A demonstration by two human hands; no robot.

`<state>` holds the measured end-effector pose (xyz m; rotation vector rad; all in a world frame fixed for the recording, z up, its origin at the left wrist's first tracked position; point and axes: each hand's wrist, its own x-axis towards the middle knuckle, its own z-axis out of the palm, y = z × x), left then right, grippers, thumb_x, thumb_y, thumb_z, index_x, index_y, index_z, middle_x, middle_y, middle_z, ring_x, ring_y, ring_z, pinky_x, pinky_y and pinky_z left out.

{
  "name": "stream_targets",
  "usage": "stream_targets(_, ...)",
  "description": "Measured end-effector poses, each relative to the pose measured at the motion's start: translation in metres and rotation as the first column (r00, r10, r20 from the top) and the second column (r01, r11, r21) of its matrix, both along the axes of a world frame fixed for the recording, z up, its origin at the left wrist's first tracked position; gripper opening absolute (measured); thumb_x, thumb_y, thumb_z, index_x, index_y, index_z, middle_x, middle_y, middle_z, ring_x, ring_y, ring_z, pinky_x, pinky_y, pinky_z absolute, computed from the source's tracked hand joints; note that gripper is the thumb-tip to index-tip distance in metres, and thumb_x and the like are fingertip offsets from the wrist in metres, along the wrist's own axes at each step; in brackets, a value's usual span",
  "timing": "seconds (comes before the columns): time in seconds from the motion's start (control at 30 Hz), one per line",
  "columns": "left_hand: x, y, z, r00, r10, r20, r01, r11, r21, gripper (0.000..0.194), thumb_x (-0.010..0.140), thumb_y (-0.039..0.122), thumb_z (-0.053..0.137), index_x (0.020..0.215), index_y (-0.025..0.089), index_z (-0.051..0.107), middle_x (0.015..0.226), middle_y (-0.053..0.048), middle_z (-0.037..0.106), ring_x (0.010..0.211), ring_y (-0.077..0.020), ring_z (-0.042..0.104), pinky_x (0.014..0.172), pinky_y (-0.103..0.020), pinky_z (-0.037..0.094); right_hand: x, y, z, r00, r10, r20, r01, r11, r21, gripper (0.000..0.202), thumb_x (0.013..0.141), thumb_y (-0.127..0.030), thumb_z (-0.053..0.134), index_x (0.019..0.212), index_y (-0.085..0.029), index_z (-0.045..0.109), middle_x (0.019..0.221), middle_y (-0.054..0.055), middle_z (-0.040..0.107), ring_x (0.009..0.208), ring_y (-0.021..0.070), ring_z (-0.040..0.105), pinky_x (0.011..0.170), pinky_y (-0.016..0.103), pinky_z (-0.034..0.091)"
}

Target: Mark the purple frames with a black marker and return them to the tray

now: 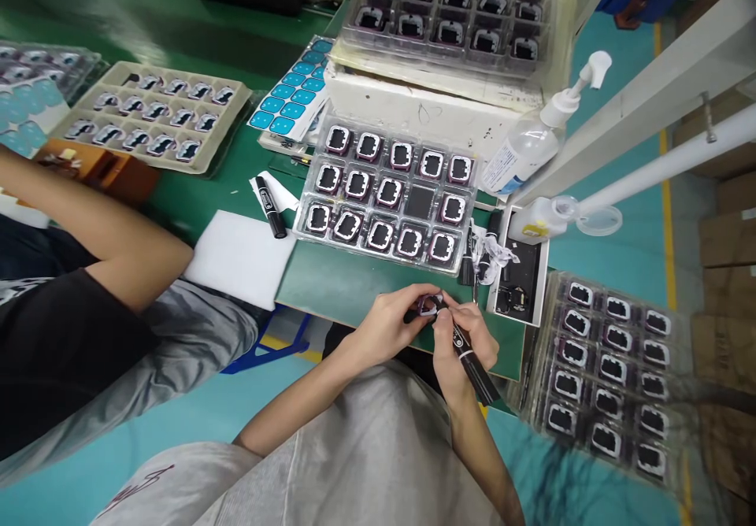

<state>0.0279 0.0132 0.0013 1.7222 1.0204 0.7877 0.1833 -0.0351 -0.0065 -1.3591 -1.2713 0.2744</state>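
Between the fingertips of my left hand (393,320) is a small purple-and-white square frame (428,304), partly covered by the fingers. My right hand (464,337) grips a black marker pen (472,368), its tip end up against the frame and its rear pointing down to the right. Both hands meet just over the front edge of the green table (331,286). Beyond them lies a clear plastic tray (378,252) of similar frames in rows; one pocket (420,201) holds no frame.
Right of the tray stand a pump bottle (525,148), a small white bottle (540,219) and an open box (539,274). Another marker (270,207) lies by a white foam sheet (236,254). More filled trays (611,376) sit at right. A co-worker's arm (112,227) is at left.
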Motion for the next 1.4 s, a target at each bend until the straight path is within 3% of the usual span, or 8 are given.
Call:
stream_targets(0.43,0.002,0.000,-0.004,0.996,0.027,0.085,-0.021,0.997,-0.071,0.031,0.106,0.027,0.078,0.137,0.024,0.077,0.118,-0.006,0.090,0.103,-0.0246,0.089,0.095,-0.037,0.075,-0.001,-0.001,0.002,1.000,0.015,0.011,-0.015,0.999,0.035,0.010,0.100,-0.019,0.078,0.103,-0.027,0.073,0.093,-0.002,0.083,0.095,0.0250,0.089,0.077,0.040,0.073)
stream_targets(1.07,0.002,0.001,-0.003,0.994,0.038,0.106,-0.026,0.994,-0.110,0.036,0.101,0.024,0.081,0.137,0.025,0.078,0.118,-0.005,0.091,0.104,-0.0249,0.089,0.097,-0.038,0.075,-0.002,0.000,0.003,0.999,-0.016,0.034,0.016,1.000,0.000,0.009,0.099,-0.020,0.077,0.099,-0.029,0.073,0.090,-0.002,0.083,0.091,0.0239,0.089,0.077,0.037,0.073)
stream_targets(1.27,0.001,0.002,0.003,0.990,0.063,0.129,-0.036,0.978,-0.204,0.039,0.098,0.021,0.084,0.137,0.024,0.078,0.119,-0.006,0.091,0.105,-0.0244,0.089,0.099,-0.039,0.075,-0.001,0.000,-0.001,0.999,-0.006,-0.035,0.007,1.000,0.011,0.010,0.097,-0.021,0.078,0.099,-0.029,0.074,0.088,-0.002,0.084,0.090,0.0259,0.090,0.076,0.039,0.074)
stream_targets(1.4,0.001,0.004,0.006,0.982,0.081,0.169,-0.032,0.961,-0.276,0.042,0.095,0.022,0.089,0.135,0.020,0.079,0.109,-0.006,0.090,0.096,-0.0217,0.088,0.094,-0.035,0.075,-0.001,-0.001,-0.003,0.998,-0.023,-0.052,0.025,0.999,0.023,0.008,0.096,-0.024,0.080,0.097,-0.027,0.073,0.087,-0.002,0.083,0.089,0.0261,0.091,0.077,0.040,0.075)
